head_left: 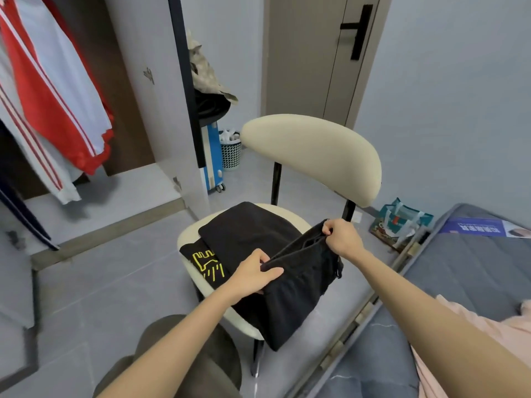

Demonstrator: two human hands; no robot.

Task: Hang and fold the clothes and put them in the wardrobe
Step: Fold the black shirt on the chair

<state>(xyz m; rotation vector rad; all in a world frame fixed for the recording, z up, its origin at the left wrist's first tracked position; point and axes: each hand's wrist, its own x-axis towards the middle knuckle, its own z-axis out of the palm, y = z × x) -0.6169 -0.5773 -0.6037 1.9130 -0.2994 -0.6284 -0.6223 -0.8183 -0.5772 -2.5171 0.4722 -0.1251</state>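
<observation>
A pair of black shorts (298, 291) hangs over the front right of a cream chair seat (188, 234), held up by its waistband. My left hand (253, 275) pinches the near end of the waistband. My right hand (343, 238) grips the far end. Under the shorts lie a folded black garment (247, 234) and a black shirt with a yellow print (208, 262). The open wardrobe (126, 90) stands at the left, with a red and white jacket (51, 96) hanging inside.
The chair's cream backrest (313, 156) rises behind the clothes. A bed with a grey mattress (471, 271) runs along the right. A shopping bag (399, 222) sits by the wall. A white bin (231, 150) and a blue-white case (212, 159) stand beyond the wardrobe door.
</observation>
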